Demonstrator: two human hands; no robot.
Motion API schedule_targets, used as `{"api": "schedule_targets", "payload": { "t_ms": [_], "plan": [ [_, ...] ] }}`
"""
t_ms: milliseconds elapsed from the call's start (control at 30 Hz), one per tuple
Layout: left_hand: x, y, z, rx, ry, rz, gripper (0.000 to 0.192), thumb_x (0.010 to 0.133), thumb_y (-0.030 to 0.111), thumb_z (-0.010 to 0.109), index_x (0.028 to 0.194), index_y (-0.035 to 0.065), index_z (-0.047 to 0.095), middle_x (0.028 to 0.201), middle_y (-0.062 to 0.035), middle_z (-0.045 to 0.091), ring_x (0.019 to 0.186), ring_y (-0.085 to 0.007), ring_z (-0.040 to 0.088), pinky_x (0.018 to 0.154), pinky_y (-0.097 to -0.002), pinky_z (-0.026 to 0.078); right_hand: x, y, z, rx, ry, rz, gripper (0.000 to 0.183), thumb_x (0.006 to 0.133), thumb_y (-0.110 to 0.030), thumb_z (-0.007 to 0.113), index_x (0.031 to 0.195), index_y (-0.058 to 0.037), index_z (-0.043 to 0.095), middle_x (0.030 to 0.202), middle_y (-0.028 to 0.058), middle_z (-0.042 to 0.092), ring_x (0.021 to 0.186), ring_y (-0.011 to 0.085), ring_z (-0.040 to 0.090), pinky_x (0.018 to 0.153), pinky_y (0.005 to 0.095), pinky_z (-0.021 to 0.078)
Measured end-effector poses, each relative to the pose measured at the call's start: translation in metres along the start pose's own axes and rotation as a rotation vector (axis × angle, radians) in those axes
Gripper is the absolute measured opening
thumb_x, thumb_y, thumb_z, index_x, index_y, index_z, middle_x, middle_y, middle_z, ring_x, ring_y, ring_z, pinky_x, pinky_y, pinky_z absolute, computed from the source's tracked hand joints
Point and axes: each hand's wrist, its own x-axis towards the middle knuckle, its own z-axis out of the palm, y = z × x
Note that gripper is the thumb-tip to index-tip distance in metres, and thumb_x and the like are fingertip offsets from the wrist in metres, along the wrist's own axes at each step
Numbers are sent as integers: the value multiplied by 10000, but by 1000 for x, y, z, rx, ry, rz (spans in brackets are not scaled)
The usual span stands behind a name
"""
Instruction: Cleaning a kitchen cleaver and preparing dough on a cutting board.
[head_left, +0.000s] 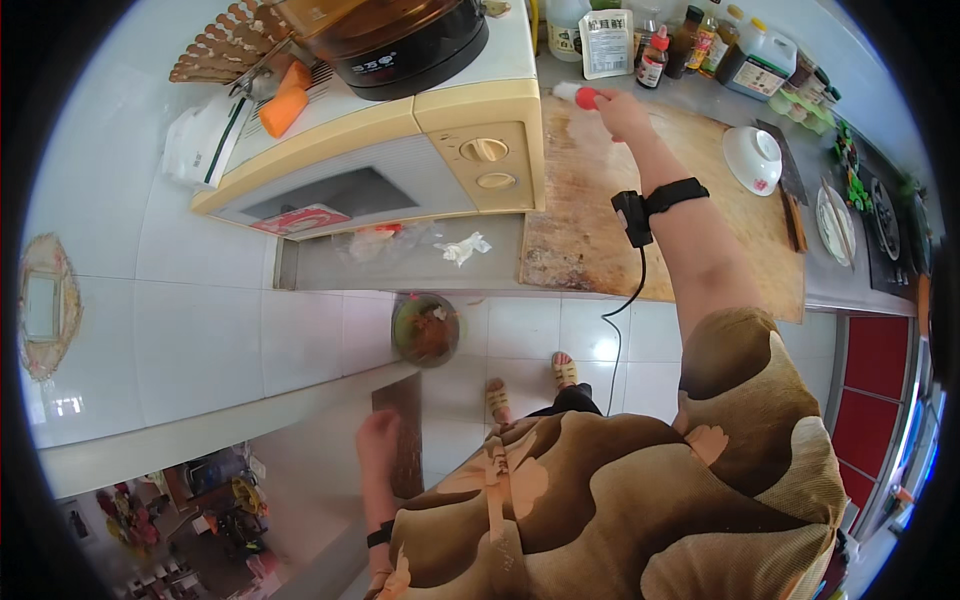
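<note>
My right hand (624, 114) reaches to the far left corner of a worn wooden board (600, 247). It grips a small item with a red part (586, 97) and a blurred white end, perhaps a brush. The white end is at the board's edge, beside the microwave oven (480, 112). A black device is strapped to my right wrist, with a cable hanging from it. Low on my left side hangs my left hand (379, 435), blurred, its fingers curled and nothing visible in them. An upturned white bowl (752, 160) sits on the board's right part.
A cleaver (793, 217) lies beside the bowl, near a plate with chopsticks (835, 225). Sauce bottles (682, 45) line the wall. A black appliance (405, 45) and orange carrot pieces (283, 109) sit on the microwave. Below stands a waste bin (426, 330).
</note>
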Motion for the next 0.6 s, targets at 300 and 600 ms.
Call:
{"api": "schedule_targets", "payload": {
  "t_ms": [300, 600],
  "plan": [
    [2, 29, 18, 22, 2, 59, 198, 796, 136, 634, 955, 19, 649, 823, -104, 667, 752, -182, 631, 705, -296, 486, -128, 21, -21, -361, -349, -373, 323, 852, -340, 496, 1129, -226, 615, 1030, 120, 637, 954, 283, 600, 844, 370, 458],
    [21, 75, 10, -19, -58, 73, 221, 788, 159, 622, 955, 17, 651, 866, -143, 664, 802, -241, 645, 737, -328, 493, -113, 16, -3, -187, 64, -264, 315, 888, -310, 461, 1147, -192, 596, 987, 153, 635, 916, 336, 596, 804, 403, 465]
  ]
}}
